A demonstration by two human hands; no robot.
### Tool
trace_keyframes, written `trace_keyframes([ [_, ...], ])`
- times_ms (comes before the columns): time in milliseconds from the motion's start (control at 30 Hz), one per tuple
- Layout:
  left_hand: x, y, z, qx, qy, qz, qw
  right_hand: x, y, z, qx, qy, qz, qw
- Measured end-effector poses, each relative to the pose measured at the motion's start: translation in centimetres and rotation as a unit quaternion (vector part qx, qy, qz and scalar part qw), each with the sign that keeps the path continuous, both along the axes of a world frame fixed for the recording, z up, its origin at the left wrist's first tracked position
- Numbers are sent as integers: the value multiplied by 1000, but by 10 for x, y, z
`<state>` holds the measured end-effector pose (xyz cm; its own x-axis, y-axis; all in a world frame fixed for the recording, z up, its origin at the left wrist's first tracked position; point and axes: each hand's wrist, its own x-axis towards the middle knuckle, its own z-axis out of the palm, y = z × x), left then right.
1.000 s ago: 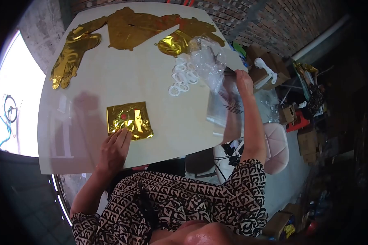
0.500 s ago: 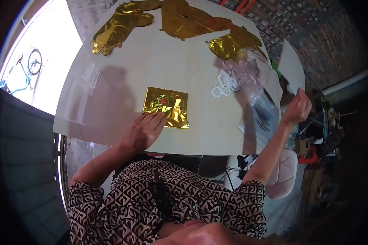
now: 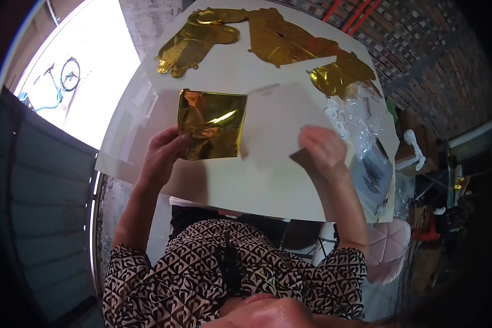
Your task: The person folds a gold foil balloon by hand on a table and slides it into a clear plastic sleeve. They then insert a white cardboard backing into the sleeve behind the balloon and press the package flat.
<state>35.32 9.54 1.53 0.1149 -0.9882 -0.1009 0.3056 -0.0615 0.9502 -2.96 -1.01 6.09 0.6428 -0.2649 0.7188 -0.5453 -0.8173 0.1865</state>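
Observation:
A square of folded gold foil [image 3: 212, 124] is raised a little above the white table, its left edge pinched between the thumb and fingers of my left hand [image 3: 167, 150]. My right hand [image 3: 323, 150] is closed on the right side of a pale, blank sheet [image 3: 279, 123], which is blurred by motion. The sheet's left edge is close beside the foil's right edge; whether they touch cannot be made out.
On the table [image 3: 246, 194], large gold foil shapes [image 3: 290, 38] lie along the far side. White rings [image 3: 336, 117], clear plastic wrap [image 3: 365, 106] and a printed plastic bag [image 3: 370, 177] lie at the right. A padded stool [image 3: 388, 249] stands below the right edge.
My left hand has lifted the gold foil, which was lying under its fingers. My right hand has brought the pale sheet from beyond the table's right side to beside the foil. The view has shifted.

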Motion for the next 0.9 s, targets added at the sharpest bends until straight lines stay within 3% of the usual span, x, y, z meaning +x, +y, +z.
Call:
trace_keyframes([
  [67, 6, 2, -1, 19, 44, -2, 999, 15, 3, -14, 142, 35, 140, 979],
  [100, 6, 4, -2, 34, 59, 9, 998, 18, 0, -27, 145, 37, 138, 979],
  [167, 0, 4, 0, 52, 83, 6, 995, 13, -3, -48, 271, 98, 157, 945],
  [300, -6, 2, -8, 75, 158, 4, 985, 15, 4, -38, 326, 91, 140, 930],
  [400, -4, 0, -16, 55, 143, -22, 988, 5, -11, -30, 331, 3, 117, 936],
  [433, -5, 0, -15, 56, 133, -13, 989, -8, -17, -37, 391, -77, -49, 916],
  [467, -5, 0, -15, 57, 123, -3, 991, -22, -22, -41, 436, -155, -213, 860],
  [500, -4, -1, -16, 58, 124, -4, 991, -30, -25, -35, 437, -154, -215, 860],
  [567, -2, -1, -19, 51, 126, -6, 991, -41, -30, -23, 239, 23, -235, 942],
  [733, -8, -1, -16, 66, 129, 13, 989, -32, -13, -35, 288, 48, -160, 943],
  [800, -8, -1, -16, 75, 129, 25, 989, -18, 1, -20, 342, 10, -24, 939],
  [833, -3, 0, -20, 62, 127, 10, 990, -24, 0, -21, 345, 11, -23, 938],
  [900, -2, 3, -23, 51, 125, -4, 991, -43, 0, -20, 370, -108, -127, 914],
])
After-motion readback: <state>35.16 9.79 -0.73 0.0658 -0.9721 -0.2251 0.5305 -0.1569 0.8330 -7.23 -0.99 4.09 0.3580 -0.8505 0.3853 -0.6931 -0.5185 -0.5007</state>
